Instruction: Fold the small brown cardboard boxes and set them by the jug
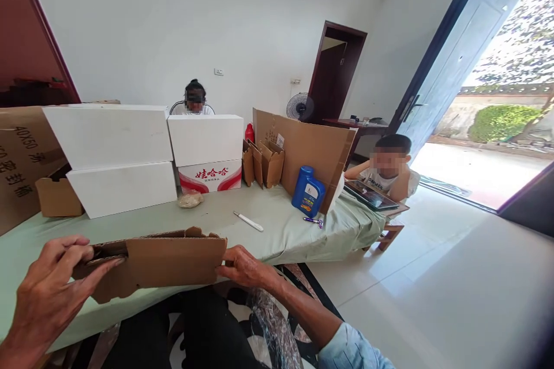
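A folded piece of brown cardboard [173, 262] is held low over the front edge of the table, between both hands. My left hand [56, 282] grips its left end, thumb on the near face and fingers over the top edge. At the opposite end, my right hand [242, 265] closes on the cardboard's side; some fingertips are hidden behind it. Just beyond lies a white utility knife [248, 221] on the green tablecloth [212, 225]. A small clear bag [190, 199] rests farther back, its contents unclear.
White boxes [130, 193] stand stacked at the back left, beside a large brown carton [26, 167]. Folded cardboard pieces [272, 164], a cardboard panel [303, 144] and a blue bottle [308, 191] stand to the right. One person sits behind the boxes, another at the right with a tablet [371, 195].
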Available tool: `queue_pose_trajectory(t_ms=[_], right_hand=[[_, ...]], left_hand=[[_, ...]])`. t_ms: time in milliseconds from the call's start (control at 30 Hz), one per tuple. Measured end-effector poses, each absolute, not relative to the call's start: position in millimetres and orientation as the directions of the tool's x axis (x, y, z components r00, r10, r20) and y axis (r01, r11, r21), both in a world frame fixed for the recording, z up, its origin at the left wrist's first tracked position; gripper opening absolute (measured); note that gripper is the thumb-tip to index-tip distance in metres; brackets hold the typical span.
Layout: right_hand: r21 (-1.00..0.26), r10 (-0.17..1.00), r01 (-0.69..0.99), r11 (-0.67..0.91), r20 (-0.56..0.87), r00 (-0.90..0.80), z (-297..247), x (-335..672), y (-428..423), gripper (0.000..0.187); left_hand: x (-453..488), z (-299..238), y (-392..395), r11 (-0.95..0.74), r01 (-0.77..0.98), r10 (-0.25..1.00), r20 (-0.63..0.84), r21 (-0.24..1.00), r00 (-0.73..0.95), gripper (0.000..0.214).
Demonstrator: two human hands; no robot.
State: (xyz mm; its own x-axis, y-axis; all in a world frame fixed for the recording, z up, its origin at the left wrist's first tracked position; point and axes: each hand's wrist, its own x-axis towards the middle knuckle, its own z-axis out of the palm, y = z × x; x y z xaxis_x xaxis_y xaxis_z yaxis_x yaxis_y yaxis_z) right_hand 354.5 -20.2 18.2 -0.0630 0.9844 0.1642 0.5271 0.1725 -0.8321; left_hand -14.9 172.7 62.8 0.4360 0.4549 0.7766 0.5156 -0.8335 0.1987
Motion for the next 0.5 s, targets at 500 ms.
queue_pose_trajectory(t_ms=[500], right_hand=[[-0.785,0.935,0.532,0.317,0.352,-0.038,3.6,366.0,-44.3,0.034]], left_hand=[[-20.8,52.6,204.3,-0.900,0.417,0.429,0.435,0.128,0.792,0.042]])
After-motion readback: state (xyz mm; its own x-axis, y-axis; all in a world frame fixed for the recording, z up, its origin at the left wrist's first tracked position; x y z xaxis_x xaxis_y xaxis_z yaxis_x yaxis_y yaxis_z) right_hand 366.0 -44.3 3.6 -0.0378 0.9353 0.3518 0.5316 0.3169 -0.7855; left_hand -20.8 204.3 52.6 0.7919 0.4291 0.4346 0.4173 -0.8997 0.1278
